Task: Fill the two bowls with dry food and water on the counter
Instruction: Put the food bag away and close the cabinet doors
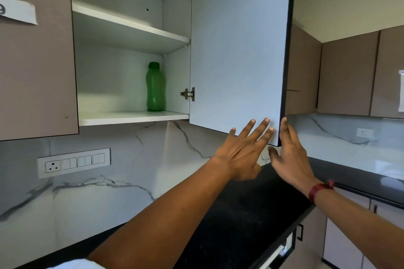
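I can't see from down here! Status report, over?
Left hand open at cabinet door; right hand open at its edge. Green bottle upright on lower shelf. Nothing in front of it.

- We see an open wall cabinet [118, 85], white inside, with a middle shelf [131, 26]; its pale door [236, 50] is swung out on metal hinges [188, 94].
- Taupe wall cabinets [347, 76] run on round the corner at right; another at left carries a taped paper label [17, 11].
- We note a white marble-look backsplash [109, 199] with grey veins and a white switch panel [73, 162] with one socket.
- A black worktop [240, 214] sits over light base cabinets [341, 244] with dark handles.
- Soft, even light.
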